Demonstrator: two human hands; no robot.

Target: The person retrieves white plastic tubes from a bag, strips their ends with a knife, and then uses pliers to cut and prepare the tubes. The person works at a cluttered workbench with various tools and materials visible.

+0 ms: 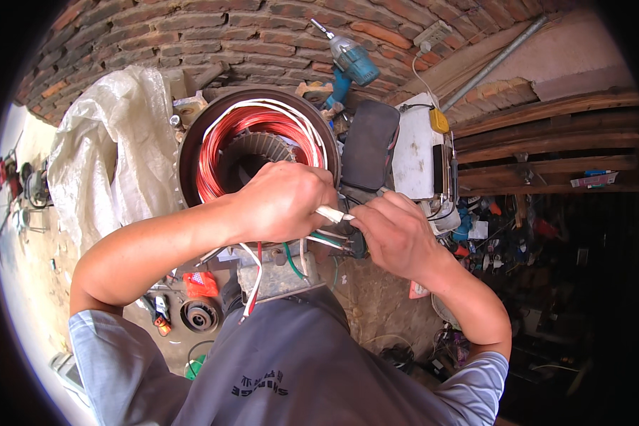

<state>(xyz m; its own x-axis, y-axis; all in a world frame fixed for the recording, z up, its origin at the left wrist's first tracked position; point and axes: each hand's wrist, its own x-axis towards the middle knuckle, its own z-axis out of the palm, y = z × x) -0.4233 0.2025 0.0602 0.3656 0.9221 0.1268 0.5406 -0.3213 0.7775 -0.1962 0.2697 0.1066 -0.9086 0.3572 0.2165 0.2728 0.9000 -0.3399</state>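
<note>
My left hand [287, 201] is closed around a white sleeved lead [330, 214] at the near right rim of a motor stator housing [188, 175]. My right hand [396, 229] pinches the lead's other end, just right of the housing. Inside the housing lies a ring of red enamelled copper winding [207, 170], with white sleeved leads along its upper edge. White, red and green wires [287, 258] hang from the near side, over a metal terminal box [279, 277]. My fingertips are partly hidden by the backs of my hands.
A cordless driver [354, 61] stands against the brick wall [234, 40]. Right of the housing lie a dark zipped case [370, 144] and a white board [418, 154]. A translucent plastic sack [117, 144] is at left. On the floor are a round metal part [199, 316] and an orange packet [201, 284].
</note>
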